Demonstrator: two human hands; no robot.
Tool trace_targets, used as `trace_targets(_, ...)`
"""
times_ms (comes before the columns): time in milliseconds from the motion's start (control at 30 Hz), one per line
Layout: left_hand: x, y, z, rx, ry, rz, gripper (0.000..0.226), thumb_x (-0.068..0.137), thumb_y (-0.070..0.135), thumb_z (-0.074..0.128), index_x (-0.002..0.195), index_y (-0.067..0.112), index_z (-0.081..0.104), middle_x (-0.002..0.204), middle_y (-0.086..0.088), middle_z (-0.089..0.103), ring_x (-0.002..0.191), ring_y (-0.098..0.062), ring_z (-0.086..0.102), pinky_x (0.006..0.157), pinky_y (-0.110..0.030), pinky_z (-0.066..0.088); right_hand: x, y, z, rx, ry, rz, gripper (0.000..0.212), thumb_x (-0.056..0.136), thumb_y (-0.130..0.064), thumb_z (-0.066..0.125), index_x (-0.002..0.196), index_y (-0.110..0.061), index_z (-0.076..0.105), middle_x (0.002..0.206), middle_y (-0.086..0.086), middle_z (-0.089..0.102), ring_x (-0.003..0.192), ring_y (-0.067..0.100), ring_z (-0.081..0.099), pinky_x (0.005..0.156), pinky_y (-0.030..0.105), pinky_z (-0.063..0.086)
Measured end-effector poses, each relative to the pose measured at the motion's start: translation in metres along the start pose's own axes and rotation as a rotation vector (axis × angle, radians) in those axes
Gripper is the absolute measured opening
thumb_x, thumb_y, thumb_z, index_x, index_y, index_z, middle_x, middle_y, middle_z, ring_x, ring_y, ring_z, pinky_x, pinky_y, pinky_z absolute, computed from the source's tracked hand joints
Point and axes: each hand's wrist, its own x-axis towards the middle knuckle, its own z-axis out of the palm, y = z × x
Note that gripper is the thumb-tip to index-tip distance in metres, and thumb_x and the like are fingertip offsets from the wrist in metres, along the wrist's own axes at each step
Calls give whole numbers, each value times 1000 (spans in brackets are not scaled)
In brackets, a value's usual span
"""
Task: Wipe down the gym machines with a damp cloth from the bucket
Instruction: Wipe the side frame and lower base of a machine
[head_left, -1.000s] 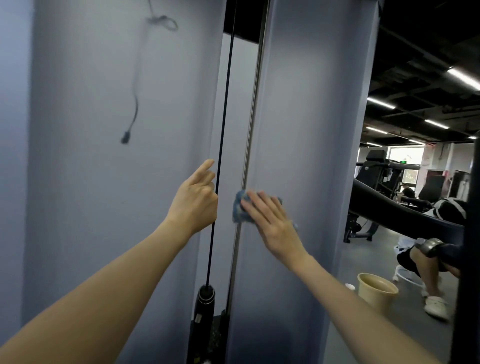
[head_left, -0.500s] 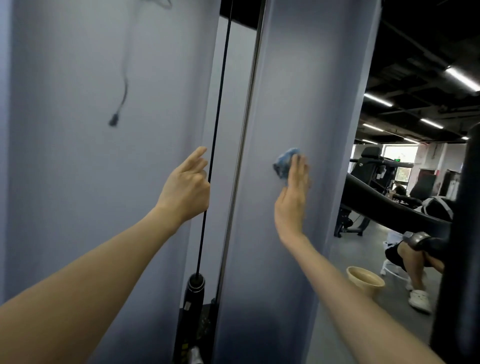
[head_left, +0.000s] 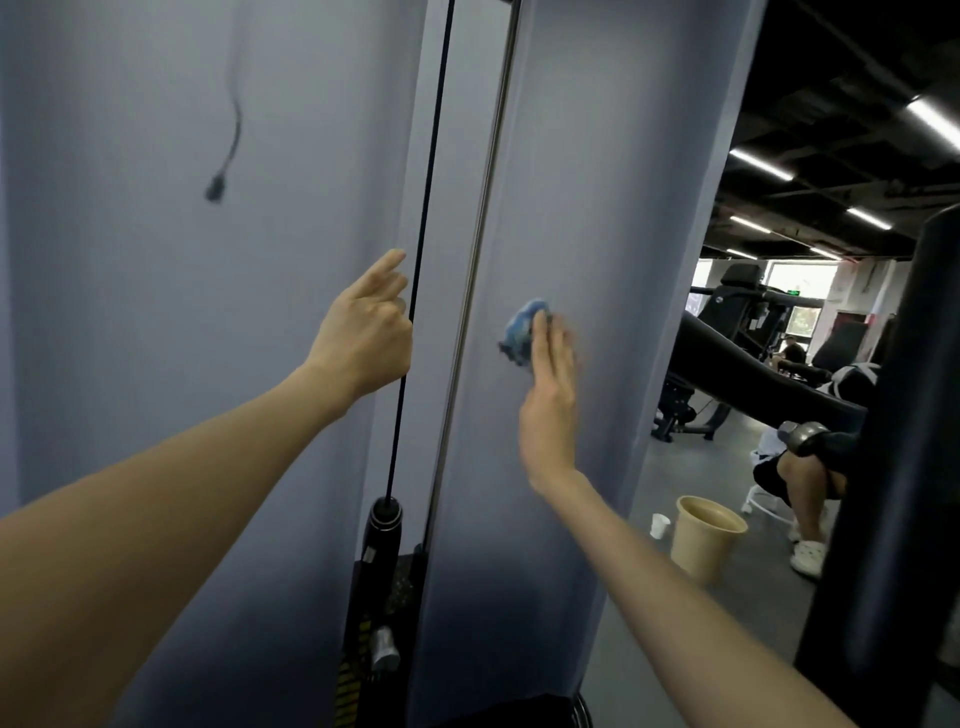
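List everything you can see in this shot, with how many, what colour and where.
panels: two, grey-blue, upright, filling left and middle
cable: one, black, upright in the gap between the panels
rod: one, silver, just right of the cable
cord: one, black, hanging on the left panel
cloth: one, blue, against the right panel
bucket: one, beige, on the floor right of the panels
cup: one, white, on the floor beside the bucket
seated person: one, white shoes, far right
ceiling lights: several, white, upper right
left hand: at the left panel's edge, beside the cable
right hand: fingers flat, pressing the cloth
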Motion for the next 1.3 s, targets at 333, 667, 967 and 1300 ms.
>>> trace_targets(333, 3, 0, -5, 49, -50, 20, 47, 75, 6, 28, 51, 7, 68, 50, -7, 56, 78, -27, 57, 113, -41, 30, 2, -9, 0, -266, -122, -771, 41, 88, 2, 42, 120, -7, 65, 135, 12, 57, 132, 34, 44, 108, 57, 35)
trace_targets(667, -93, 51, -10, 16, -306, 407, 25, 77, 10, 43, 61, 11, 62, 60, -6, 59, 76, -30, 59, 116, -50, 17, -80, 13, 14, -328, -401, -899, 38, 77, 0, 57, 111, -12, 69, 131, 10, 59, 136, 28, 32, 114, 57, 16)
trace_targets(967, -112, 74, -3, -88, -403, 280, 25, 69, 15, 51, 51, 8, 66, 53, -6, 57, 67, -26, 52, 99, -38, 35, -192, 43, 24, -495, -789, -1055, 32, 86, -16, 50, 110, -26, 69, 129, -1, 60, 133, 22, 42, 121, 44, 1)
trace_targets(1300, -116, 77, 11, -99, -236, 201, 41, 70, 5, 32, 45, 10, 64, 46, -4, 50, 62, -27, 50, 101, -36, 35, -79, 24, 0, -230, -100, -622, 41, 97, 1, 45, 133, -15, 58, 143, 8, 49, 136, 29, 40, 112, 50, 32)
